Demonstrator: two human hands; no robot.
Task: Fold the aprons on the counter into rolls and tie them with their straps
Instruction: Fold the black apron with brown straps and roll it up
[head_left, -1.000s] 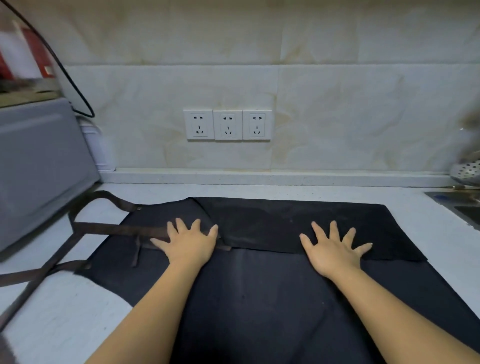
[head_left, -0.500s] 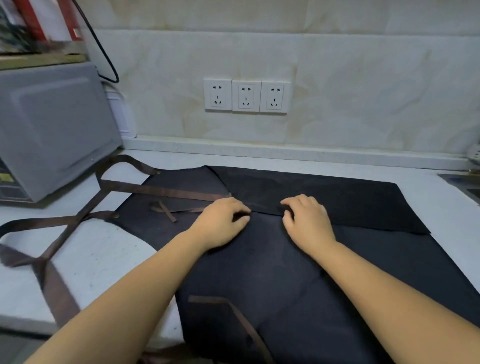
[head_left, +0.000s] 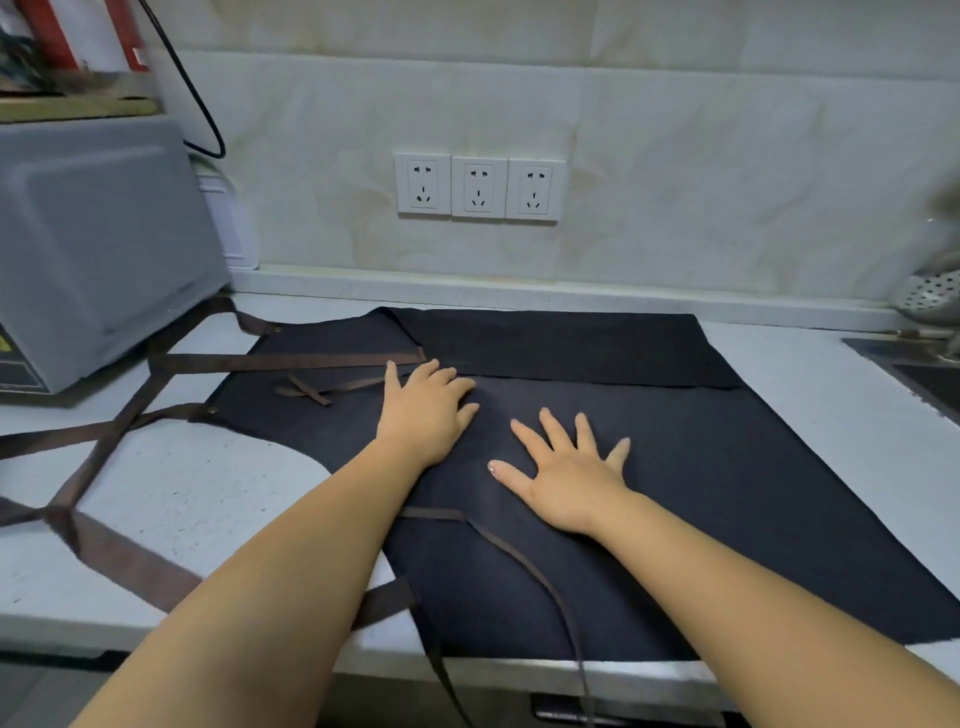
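A dark apron (head_left: 727, 467) lies spread flat on the white counter (head_left: 208, 483), its far edge folded over toward me as a long flap (head_left: 571, 345). Brown straps (head_left: 104, 431) trail off its left side and cross on the counter; a thinner strap (head_left: 519, 551) runs over the near part and hangs past the front edge. My left hand (head_left: 428, 410) rests flat on the cloth near the flap's left end. My right hand (head_left: 566, 470) presses on the apron's middle with fingers spread. Neither hand holds anything.
A grey microwave (head_left: 93, 249) stands at the left, close to the straps. Three wall sockets (head_left: 478, 187) sit on the tiled wall behind. A sink edge (head_left: 914, 364) and a perforated metal utensil (head_left: 930, 291) are at the far right.
Both hands, pinching the fold edge half a second ago, have flattened out. The right hand has slid nearer to me, onto the apron's middle.
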